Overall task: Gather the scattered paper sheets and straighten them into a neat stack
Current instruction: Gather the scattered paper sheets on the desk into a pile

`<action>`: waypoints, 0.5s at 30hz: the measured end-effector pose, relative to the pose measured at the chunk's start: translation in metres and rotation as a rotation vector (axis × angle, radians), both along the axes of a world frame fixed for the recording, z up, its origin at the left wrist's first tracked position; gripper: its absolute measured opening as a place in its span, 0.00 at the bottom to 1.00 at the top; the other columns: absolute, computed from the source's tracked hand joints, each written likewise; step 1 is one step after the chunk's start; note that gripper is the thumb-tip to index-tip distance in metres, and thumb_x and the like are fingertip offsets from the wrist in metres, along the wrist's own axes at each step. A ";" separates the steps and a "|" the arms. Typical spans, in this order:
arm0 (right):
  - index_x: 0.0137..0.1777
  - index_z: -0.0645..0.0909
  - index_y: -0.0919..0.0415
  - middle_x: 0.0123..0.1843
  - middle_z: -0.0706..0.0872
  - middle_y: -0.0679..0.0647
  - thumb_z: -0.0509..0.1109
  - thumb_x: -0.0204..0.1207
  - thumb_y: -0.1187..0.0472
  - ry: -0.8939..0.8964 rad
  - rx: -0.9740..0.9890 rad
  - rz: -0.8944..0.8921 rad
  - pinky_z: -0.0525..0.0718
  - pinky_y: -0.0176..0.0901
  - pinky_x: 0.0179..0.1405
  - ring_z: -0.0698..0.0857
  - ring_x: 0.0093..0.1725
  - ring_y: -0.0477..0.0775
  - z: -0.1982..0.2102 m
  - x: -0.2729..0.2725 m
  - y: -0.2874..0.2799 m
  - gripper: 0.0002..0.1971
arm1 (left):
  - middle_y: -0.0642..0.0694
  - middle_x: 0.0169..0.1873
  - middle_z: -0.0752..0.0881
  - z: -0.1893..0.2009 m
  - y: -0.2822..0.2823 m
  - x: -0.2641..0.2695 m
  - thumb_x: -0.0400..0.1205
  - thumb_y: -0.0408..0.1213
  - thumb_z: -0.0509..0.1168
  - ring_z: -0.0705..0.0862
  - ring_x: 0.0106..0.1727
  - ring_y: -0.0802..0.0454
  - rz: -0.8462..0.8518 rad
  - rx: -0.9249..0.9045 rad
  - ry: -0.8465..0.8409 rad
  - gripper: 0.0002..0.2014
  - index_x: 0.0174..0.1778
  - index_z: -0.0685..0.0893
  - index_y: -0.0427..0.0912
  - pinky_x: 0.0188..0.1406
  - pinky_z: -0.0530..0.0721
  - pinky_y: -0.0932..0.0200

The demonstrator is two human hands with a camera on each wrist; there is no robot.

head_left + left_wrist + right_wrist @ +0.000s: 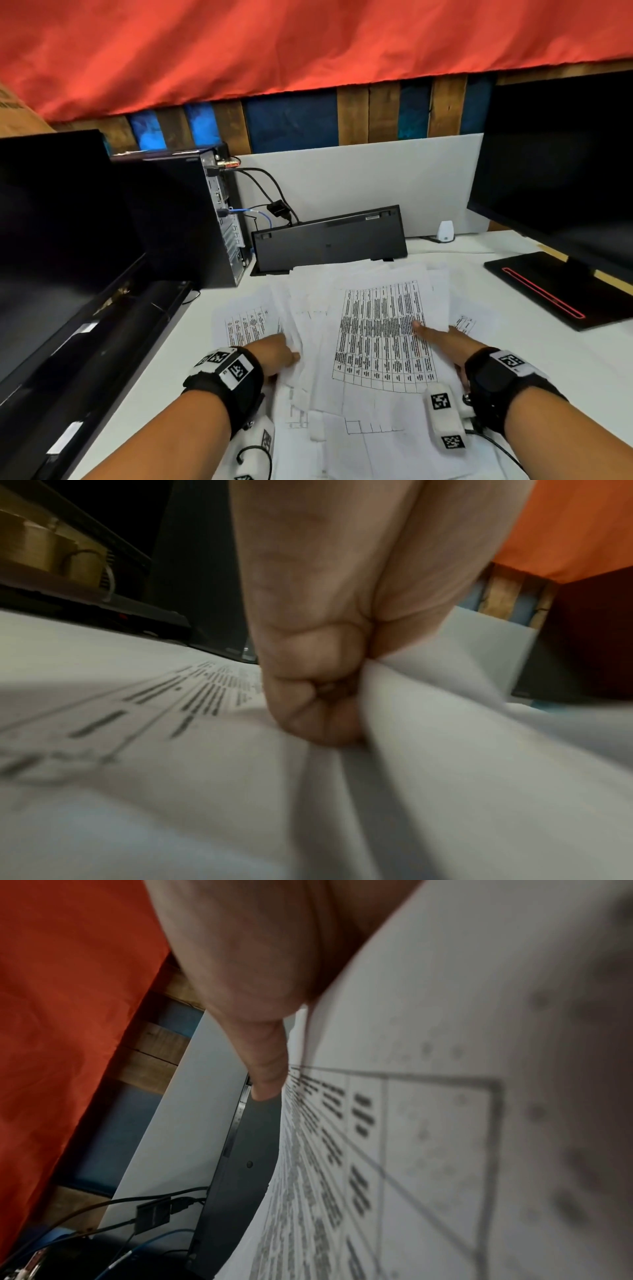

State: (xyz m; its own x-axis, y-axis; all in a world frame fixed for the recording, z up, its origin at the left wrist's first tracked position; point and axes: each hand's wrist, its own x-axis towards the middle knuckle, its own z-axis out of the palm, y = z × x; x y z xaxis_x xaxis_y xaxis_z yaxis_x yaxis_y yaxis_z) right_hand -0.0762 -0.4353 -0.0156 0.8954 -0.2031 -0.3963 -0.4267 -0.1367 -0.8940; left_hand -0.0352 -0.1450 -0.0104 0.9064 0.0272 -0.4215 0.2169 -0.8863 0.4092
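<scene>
Though fanned, sheets (380, 339) in left grip (274, 356)

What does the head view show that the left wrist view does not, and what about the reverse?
Head only: the right hand, its thumb lying on the top printed sheet, and the monitor stand with a red stripe.
Left wrist only: the left hand has its fingers curled, pinching a bunched fold of paper sheets.
Both: the left hand, the left printed sheet beside it, the red cloth and the white desk.
</scene>
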 end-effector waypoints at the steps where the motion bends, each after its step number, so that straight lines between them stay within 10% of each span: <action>1: 0.83 0.50 0.65 0.83 0.60 0.61 0.67 0.77 0.45 0.013 0.021 -0.009 0.60 0.54 0.78 0.61 0.82 0.62 -0.005 -0.001 -0.008 0.43 | 0.39 0.71 0.77 0.001 -0.010 -0.003 0.87 0.45 0.56 0.77 0.72 0.41 -0.023 0.004 0.018 0.23 0.74 0.70 0.33 0.69 0.74 0.55; 6: 0.83 0.49 0.67 0.81 0.65 0.61 0.78 0.69 0.51 0.013 0.008 -0.044 0.63 0.51 0.77 0.65 0.80 0.60 -0.021 0.005 -0.016 0.52 | 0.35 0.70 0.78 -0.004 -0.023 -0.007 0.88 0.43 0.54 0.80 0.68 0.38 -0.012 -0.121 0.091 0.22 0.73 0.72 0.31 0.66 0.78 0.51; 9: 0.76 0.67 0.65 0.72 0.79 0.58 0.86 0.55 0.51 -0.012 -0.028 -0.037 0.71 0.53 0.74 0.77 0.70 0.60 -0.027 0.008 -0.015 0.50 | 0.34 0.63 0.83 0.004 -0.015 -0.003 0.86 0.55 0.51 0.83 0.53 0.41 0.216 -0.216 0.104 0.29 0.69 0.75 0.31 0.64 0.80 0.51; 12: 0.66 0.75 0.62 0.67 0.82 0.52 0.84 0.62 0.57 -0.034 -0.080 -0.006 0.72 0.55 0.74 0.79 0.66 0.56 -0.032 0.011 -0.016 0.34 | 0.34 0.71 0.77 0.007 0.019 0.011 0.83 0.57 0.56 0.78 0.70 0.36 0.330 0.064 -0.113 0.31 0.72 0.72 0.34 0.71 0.74 0.47; 15: 0.73 0.72 0.64 0.70 0.81 0.56 0.82 0.64 0.57 -0.040 -0.094 0.017 0.70 0.57 0.75 0.78 0.70 0.60 -0.032 0.012 -0.016 0.38 | 0.35 0.69 0.77 -0.005 0.062 0.015 0.74 0.55 0.67 0.77 0.70 0.36 0.457 0.263 -0.119 0.35 0.72 0.73 0.36 0.72 0.75 0.44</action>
State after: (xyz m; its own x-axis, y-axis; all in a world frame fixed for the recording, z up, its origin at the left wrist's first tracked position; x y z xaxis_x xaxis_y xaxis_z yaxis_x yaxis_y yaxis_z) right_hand -0.0640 -0.4510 -0.0472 0.9139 -0.2219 -0.3398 -0.3874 -0.2274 -0.8934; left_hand -0.0205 -0.0833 -0.0151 0.8188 0.5203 -0.2426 0.5697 -0.7885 0.2318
